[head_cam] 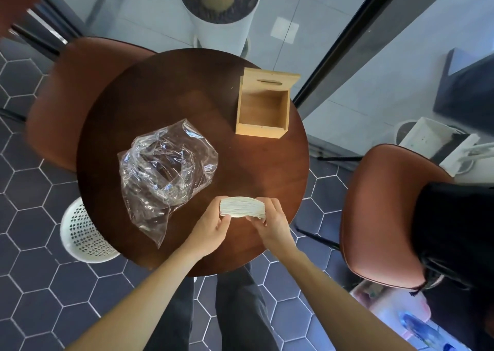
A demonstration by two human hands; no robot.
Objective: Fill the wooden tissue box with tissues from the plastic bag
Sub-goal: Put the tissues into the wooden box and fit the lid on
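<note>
A stack of white tissues (242,206) is held over the near edge of the round dark wooden table (230,163). My left hand (211,227) grips its left end and my right hand (270,222) grips its right end. The clear plastic bag (165,171) lies crumpled on the table's left half, apart from the hands, and looks empty. The light wooden tissue box (263,112) stands at the far right of the table. Its top is open and its inside is bare, and its slotted lid (270,79) rests behind it.
Brown chairs stand at the far left (66,101) and at the right (379,217). A white perforated basket (83,233) sits on the tiled floor left of the table. A white planter (222,16) stands behind the table by a glass wall.
</note>
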